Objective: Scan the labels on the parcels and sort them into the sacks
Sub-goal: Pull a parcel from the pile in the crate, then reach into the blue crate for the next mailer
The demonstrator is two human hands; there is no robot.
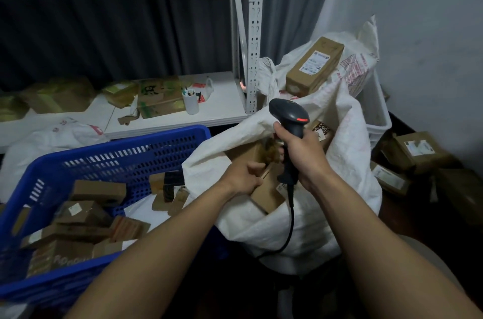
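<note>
View from above a person's two bare forearms reaching forward in a small storeroom. The left hand [244, 179] has its fingers curled round the edge of a small cardboard parcel [266, 196], which sits tilted in the open mouth of a white woven sack [347, 162]. The right hand [298, 151] is wrapped tight round the handle of a dark scanner [288, 116], held upright just above the parcel, red light glowing, cable hanging down in front of the sack. More brown boxes show deeper in the sack.

To the left, a blue crate [117, 146] holds a heap of small parcels, so much sorting seems left to do. Behind, a second sack [355, 68] carries a long box [313, 65] on top, which suggests some parcels are already sorted. More boxes lie on the floor at right, and cardboard litters a white shelf [222, 99]. Whether the held parcel has been scanned cannot be told.
</note>
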